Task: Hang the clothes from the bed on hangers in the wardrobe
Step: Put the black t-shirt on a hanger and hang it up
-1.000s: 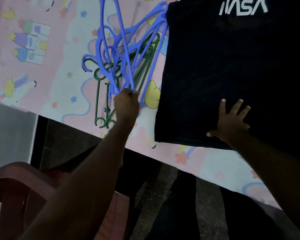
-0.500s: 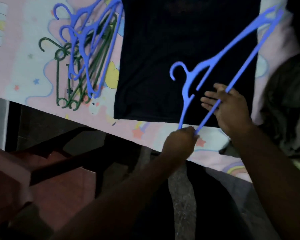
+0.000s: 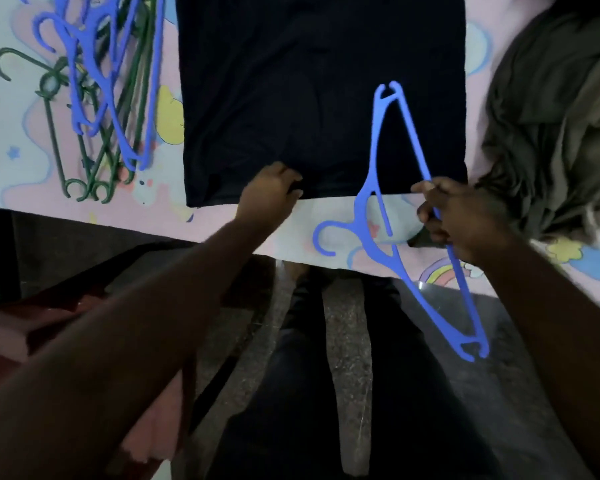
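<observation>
A dark navy T-shirt (image 3: pixel 319 98) lies flat on the bed, its hem toward me at the bed's edge. My left hand (image 3: pixel 269 197) pinches the hem near its middle. My right hand (image 3: pixel 454 216) grips the bottom bar of a blue plastic hanger (image 3: pixel 385 188), held on end over the shirt's right corner with its hook pointing left. One end of the hanger reaches over the shirt, the other hangs below the bed edge over the floor.
A pile of blue hangers (image 3: pixel 94 74) and green hangers (image 3: pixel 87 161) lies on the pastel cartoon bedsheet (image 3: pixel 11 140) left of the shirt. An olive-grey garment heap (image 3: pixel 555 119) sits at right. A reddish plastic chair (image 3: pixel 32 327) stands at lower left.
My left hand let go of the blue hanger and took the shirt's hem. My right hand now grips the hanger, which swung round so its hook points left near the bed edge.
</observation>
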The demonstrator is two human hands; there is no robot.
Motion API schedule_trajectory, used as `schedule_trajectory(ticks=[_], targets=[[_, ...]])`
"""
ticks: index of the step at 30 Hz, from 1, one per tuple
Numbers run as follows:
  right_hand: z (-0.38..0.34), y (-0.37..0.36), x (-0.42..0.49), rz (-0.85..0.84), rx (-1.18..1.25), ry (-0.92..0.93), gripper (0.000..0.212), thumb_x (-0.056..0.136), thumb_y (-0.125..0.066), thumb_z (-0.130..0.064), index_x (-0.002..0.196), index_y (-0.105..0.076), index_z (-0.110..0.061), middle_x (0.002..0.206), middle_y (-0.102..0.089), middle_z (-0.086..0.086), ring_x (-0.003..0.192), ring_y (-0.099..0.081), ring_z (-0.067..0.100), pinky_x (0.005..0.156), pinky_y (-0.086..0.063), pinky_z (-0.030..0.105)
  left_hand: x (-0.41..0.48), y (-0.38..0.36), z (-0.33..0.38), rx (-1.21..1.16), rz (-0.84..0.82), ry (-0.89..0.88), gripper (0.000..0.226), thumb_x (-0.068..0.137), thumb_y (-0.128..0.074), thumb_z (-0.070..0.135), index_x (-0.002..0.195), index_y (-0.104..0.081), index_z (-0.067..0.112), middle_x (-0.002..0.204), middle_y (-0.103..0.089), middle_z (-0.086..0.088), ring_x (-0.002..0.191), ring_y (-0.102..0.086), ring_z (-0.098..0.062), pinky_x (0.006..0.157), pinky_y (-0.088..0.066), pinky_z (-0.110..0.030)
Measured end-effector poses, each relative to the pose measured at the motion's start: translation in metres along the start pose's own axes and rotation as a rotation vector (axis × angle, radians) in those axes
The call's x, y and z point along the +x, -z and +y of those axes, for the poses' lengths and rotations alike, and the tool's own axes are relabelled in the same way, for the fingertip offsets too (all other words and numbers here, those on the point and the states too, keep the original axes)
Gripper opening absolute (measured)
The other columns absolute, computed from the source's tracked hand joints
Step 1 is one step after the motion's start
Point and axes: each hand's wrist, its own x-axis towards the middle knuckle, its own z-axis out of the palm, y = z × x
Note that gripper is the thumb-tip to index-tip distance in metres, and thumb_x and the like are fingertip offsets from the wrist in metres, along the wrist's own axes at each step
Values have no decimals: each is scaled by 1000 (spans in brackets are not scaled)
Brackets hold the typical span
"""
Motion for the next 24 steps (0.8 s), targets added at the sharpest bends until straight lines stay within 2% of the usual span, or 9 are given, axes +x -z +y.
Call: schedule_trajectory(ticks=[3,5,10,15,20,24], targets=[[20,-3,-6,-17,7,3,22,107,-39,-24,99,-59,-19,62,-49,9,36,-22,9,38,-19,16,22,-1,1,167,-124,-121,33,93,-60,25,123,-62,11,121,-53,-12,114,-52,-30,85,-46,-39],[31,-9,-11,-1,31,7,20,106,-41,-25,99,-59,-18,61,-49,10,35,-23,9,38,-19,15,28,-1,1,197,-135,-141,29,93,-58,25,118,-65,11,118,-52,-11,111,-53,-30,82,-47,-38],[49,-28,-21,-16,84,9,21,105,-42,-26,99,-61,-20,62,-50,11,36,-23,10,40,-18,17,32,2,-4,11,-89,-46,17,91,-58,15,95,-73,7,104,-59,-12,91,-59,-28,74,-44,-33],[60,-40,-29,-123,13,37,20,104,-45,-26,103,-64,-19,60,-52,9,40,-23,13,41,-19,20,33,0,-11,-93,-70,-48,16,91,-50,6,87,-65,5,98,-62,-13,87,-59,-28,76,-44,-32],[70,-46,-29,-204,-41,14,21,103,-47,-26,108,-65,-15,58,-52,9,47,-22,14,43,-17,21,40,15,-11,-279,48,51,14,93,-50,4,96,-62,-1,91,-63,-5,81,-54,-14,68,-34,-16],[72,-50,-30,-209,-40,-5,22,104,-47,-25,111,-65,-14,60,-53,11,43,-24,15,41,-19,18,41,23,-14,-283,37,37,13,93,-49,4,97,-61,0,88,-61,0,81,-57,-17,63,-37,-11]])
